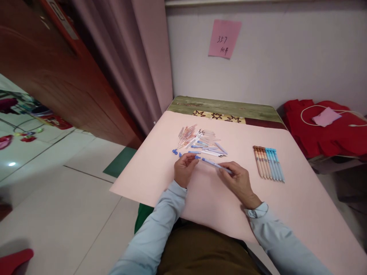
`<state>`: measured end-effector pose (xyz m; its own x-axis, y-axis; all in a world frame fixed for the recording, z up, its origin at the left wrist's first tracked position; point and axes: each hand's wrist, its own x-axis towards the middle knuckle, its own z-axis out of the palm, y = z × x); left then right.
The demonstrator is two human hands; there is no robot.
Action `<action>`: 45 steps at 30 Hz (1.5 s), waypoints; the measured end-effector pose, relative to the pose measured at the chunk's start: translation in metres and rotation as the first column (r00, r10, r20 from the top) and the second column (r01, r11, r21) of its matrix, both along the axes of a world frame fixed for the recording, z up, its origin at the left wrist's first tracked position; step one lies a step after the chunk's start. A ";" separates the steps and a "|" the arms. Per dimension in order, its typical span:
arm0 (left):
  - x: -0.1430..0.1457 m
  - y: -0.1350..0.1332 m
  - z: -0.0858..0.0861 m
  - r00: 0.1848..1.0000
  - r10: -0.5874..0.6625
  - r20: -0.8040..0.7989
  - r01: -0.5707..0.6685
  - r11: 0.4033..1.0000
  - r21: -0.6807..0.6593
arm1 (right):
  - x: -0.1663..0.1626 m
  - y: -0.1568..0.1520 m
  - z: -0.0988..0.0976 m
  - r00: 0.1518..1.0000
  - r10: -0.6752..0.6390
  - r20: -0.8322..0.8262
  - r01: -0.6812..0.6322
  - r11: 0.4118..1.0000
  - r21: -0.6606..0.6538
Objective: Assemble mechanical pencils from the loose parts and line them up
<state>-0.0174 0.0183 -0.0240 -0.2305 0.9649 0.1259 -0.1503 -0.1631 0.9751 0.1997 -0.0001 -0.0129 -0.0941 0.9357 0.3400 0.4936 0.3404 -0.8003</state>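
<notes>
Between the thumb and fingers of my left hand point(185, 168) is a small blue pen cap point(197, 157). My right hand point(236, 178) pinches a blue pen barrel point(211, 162), whose far end points at the cap with a small gap between them. Just beyond my hands lies a loose pile of pen parts: brownish clear barrels point(187, 135), white refills point(211, 153) with dark tips, and blue barrels point(221, 148). A few more blue caps point(174, 152) rest left of the pile. To the right, a neat row of pens point(268, 164) lies side by side, some brown and some blue.
Pale pink paper point(137, 179) covers the table. Behind it shows a green patterned tabletop edge point(229, 104) against the wall. A pink note point(224, 39) is stuck on the wall. Red cloth point(298, 133) with a white cable lies at right; a curtain point(151, 57) hangs at left.
</notes>
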 end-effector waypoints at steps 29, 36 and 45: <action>-0.002 0.003 -0.008 0.998 -0.019 -0.066 0.018 1.000 -0.016 | -0.014 -0.012 -0.001 0.863 -0.208 0.460 0.075 0.954 0.291; -0.004 0.003 -0.006 0.996 -0.078 -0.040 0.077 0.996 -0.039 | -0.014 -0.018 0.013 0.886 -0.296 0.357 0.205 0.940 0.272; -0.002 0.004 0.001 0.992 -0.093 -0.090 0.083 0.990 -0.114 | 0.075 -0.013 0.031 0.756 -0.644 0.118 0.636 0.765 0.098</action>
